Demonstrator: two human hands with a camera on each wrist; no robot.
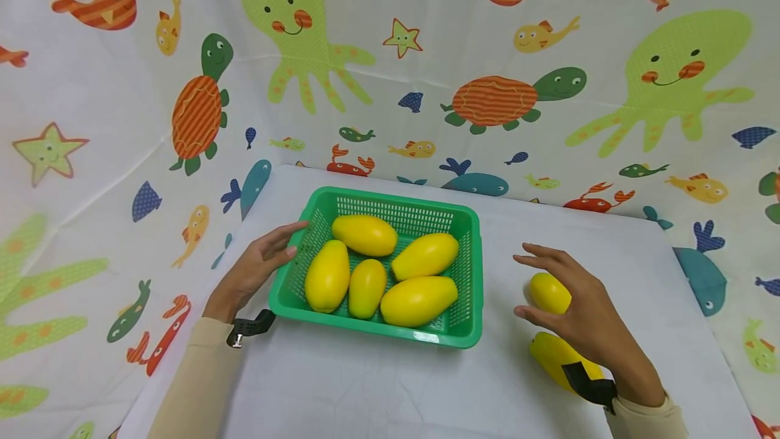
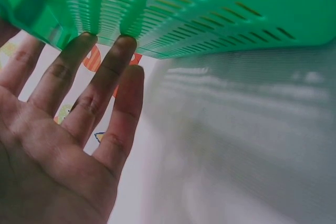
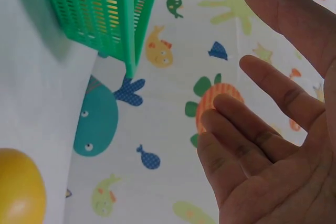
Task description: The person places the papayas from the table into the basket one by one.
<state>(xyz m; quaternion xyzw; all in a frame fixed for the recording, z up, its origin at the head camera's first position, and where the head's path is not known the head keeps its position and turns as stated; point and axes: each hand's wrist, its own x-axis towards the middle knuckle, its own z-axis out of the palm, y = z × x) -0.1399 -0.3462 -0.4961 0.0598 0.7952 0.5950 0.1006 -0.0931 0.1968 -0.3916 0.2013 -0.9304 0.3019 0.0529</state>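
Observation:
A green plastic basket point(image 1: 402, 336) with slotted walls stands on the table and holds several smooth yellow fruits point(image 1: 420, 301), mango- or papaya-like in shape. At its left side is my left hand point(image 1: 258, 268), fingers extended; in the left wrist view those fingers point(image 2: 107, 72) reach up to the basket's slotted wall, seemingly touching it. My right hand point(image 1: 579, 307) is held in the air right of the basket, thumb and fingers spread apart with nothing between them. Below and beside it lie two more yellow fruits, a rounder-looking one point(image 1: 548, 292) and a longer one point(image 1: 557, 358), both partly hidden by that hand and wrist.
A white cloth covers the table point(image 1: 365, 391). Behind and to the left hangs a white curtain point(image 1: 365, 12) printed with sea animals, meeting the table's back edge. Black straps point(image 1: 588, 385) sit on both wrists.

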